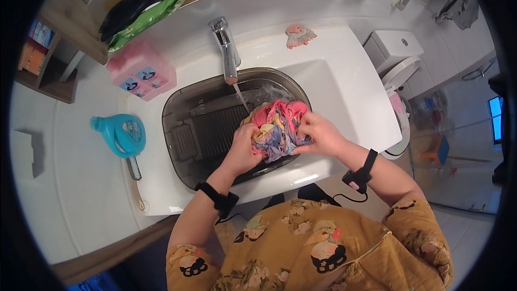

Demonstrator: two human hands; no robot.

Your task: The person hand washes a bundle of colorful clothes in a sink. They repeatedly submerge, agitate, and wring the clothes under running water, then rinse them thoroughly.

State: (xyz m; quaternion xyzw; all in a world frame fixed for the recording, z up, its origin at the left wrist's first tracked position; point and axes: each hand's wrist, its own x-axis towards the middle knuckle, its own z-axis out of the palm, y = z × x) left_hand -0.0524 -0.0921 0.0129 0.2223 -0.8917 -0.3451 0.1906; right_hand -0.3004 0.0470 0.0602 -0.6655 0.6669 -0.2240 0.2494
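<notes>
Both of my hands grip a bunched, multicoloured wet cloth (pixel 278 133) with pink, yellow and lilac patches. My left hand (pixel 245 147) holds its left side, and my right hand (pixel 321 135) holds its right side. The cloth is over the right part of a dark translucent plastic washbasin (pixel 181 101) with a ribbed washboard (pixel 220 129) in its floor. From the chrome faucet (pixel 228 56) a stream of water (pixel 242 96) runs into the basin. The washbasin sits in a white sink (pixel 335 89). Fingertips of both hands are partly hidden in the folds.
A turquoise detergent bottle (pixel 123 135) and a brush (pixel 134 168) lie left of the basin. Pink jugs (pixel 143 72) stand behind it. A small pink-and-grey rag (pixel 299 36) rests on the back rim. A toilet (pixel 394 48) is at the right.
</notes>
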